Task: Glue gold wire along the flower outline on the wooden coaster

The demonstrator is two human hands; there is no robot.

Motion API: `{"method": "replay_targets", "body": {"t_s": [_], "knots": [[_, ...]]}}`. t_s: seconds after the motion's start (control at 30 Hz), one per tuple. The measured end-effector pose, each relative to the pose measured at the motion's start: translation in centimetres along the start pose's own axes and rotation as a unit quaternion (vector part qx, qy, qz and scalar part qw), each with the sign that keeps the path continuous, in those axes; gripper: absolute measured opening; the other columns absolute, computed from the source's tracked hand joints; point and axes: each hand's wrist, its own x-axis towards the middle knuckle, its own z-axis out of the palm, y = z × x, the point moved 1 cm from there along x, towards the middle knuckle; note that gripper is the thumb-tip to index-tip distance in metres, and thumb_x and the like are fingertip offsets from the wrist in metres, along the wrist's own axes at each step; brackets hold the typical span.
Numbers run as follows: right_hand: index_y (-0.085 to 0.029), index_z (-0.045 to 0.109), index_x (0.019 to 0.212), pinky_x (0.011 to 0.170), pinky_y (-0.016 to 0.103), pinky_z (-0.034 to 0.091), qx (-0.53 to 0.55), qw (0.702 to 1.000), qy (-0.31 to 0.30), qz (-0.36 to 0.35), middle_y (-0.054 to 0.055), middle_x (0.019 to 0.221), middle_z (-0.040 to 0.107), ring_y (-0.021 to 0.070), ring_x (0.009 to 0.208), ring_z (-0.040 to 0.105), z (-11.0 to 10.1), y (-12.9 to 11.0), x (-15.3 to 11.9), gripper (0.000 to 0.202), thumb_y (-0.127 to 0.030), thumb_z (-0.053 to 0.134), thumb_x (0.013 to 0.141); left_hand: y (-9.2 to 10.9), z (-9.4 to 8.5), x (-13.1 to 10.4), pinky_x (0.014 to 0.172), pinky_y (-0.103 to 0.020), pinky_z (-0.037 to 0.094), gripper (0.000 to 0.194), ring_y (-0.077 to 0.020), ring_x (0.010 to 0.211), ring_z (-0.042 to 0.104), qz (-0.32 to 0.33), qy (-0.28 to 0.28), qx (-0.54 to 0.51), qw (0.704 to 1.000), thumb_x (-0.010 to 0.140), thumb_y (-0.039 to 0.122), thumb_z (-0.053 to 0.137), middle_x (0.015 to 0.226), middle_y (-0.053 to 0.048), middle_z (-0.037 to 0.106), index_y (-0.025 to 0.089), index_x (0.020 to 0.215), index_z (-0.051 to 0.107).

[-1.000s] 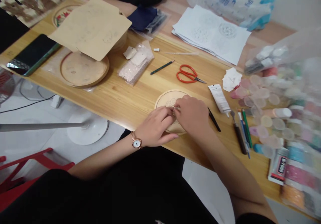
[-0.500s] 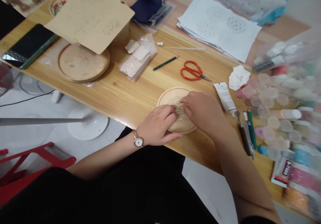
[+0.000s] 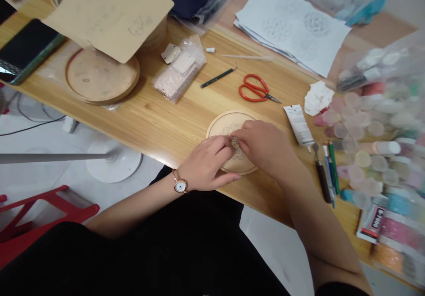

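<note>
A round wooden plate (image 3: 217, 125) with a line-drawn flower pattern (image 3: 237, 149) lies near the table's front edge. Over its left side rests my left hand (image 3: 208, 163), a watch on the wrist, its fingers bent together and the thumb held apart. My right hand (image 3: 264, 148) reaches over the plate from the right, fingers closed in a pinch at the pattern's middle. The fingertips of both hands nearly meet there, and whatever they hold is too small to make out.
Orange-handled scissors (image 3: 255, 88) and a pencil (image 3: 217, 78) lie beyond the plate. To the right are a white tube (image 3: 299, 125), brushes (image 3: 330, 170) and many small jars (image 3: 361, 159). Papers (image 3: 292, 28) lie behind. A larger round tray (image 3: 101, 74) sits at the left.
My right hand's fingertips have shifted slightly left toward my left fingers over the pattern. The whole view has shifted a little; the table objects otherwise lie as before.
</note>
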Motion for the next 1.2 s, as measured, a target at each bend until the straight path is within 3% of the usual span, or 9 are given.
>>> {"method": "replay_targets", "body": {"t_s": [0.13, 0.37, 0.6, 0.97, 1.2], "knots": [[-0.022, 0.071, 0.105, 0.068, 0.030, 0.031, 0.000, 1.000, -0.026, 0.012, 0.007, 0.096, 0.066, 0.0192, 0.089, 0.057, -0.2, -0.1, -0.2, 0.033, -0.018, 0.040, 0.094, -0.2, -0.2, 0.0, 0.081, -0.045, 0.054, 0.049, -0.0287, 0.102, 0.058, 0.003, 0.008, -0.041, 0.999, 0.095, 0.061, 0.036, 0.100, -0.014, 0.057, 0.015, 0.093, 0.053], [-0.022, 0.071, 0.105, 0.069, 0.030, 0.034, 0.025, 0.999, -0.017, 0.011, 0.007, 0.098, 0.067, 0.0189, 0.089, 0.059, 0.0, 0.1, -0.2, 0.032, -0.015, 0.042, 0.092, -0.3, -1.0, -0.2, 0.091, -0.044, 0.053, 0.034, -0.0251, 0.108, 0.056, -0.015, 0.026, -0.153, 0.988, 0.093, 0.052, 0.049, 0.105, -0.011, 0.051, 0.019, 0.096, 0.049], [-0.023, 0.071, 0.106, 0.070, 0.031, 0.034, 0.040, 0.999, -0.003, 0.012, 0.007, 0.100, 0.068, 0.0197, 0.091, 0.060, 0.3, 0.3, -0.2, 0.034, -0.015, 0.041, 0.092, -0.2, -0.6, -0.2, 0.088, -0.045, 0.054, 0.038, -0.0273, 0.108, 0.055, 0.016, -0.012, -0.110, 0.994, 0.093, 0.055, 0.045, 0.105, -0.013, 0.052, 0.017, 0.098, 0.049], [-0.021, 0.072, 0.099, 0.068, 0.030, 0.034, 0.038, 0.999, 0.000, 0.005, 0.007, 0.095, 0.067, 0.0180, 0.086, 0.059, 0.2, 0.3, -0.3, 0.031, -0.015, 0.043, 0.091, 0.1, -0.4, 0.0, 0.086, -0.046, 0.054, 0.049, -0.0284, 0.107, 0.055, 0.028, -0.026, -0.050, 0.998, 0.095, 0.062, 0.035, 0.104, -0.015, 0.054, 0.016, 0.095, 0.052], [-0.022, 0.070, 0.107, 0.071, 0.029, 0.035, 0.055, 0.998, -0.013, 0.015, 0.007, 0.101, 0.068, 0.0193, 0.094, 0.060, -0.1, 0.6, -0.5, 0.033, -0.015, 0.042, 0.093, 0.2, -0.1, -0.1, 0.086, -0.046, 0.054, 0.052, -0.0286, 0.106, 0.055, 0.032, -0.025, -0.011, 0.999, 0.095, 0.063, 0.032, 0.104, -0.016, 0.055, 0.014, 0.097, 0.052]]}}
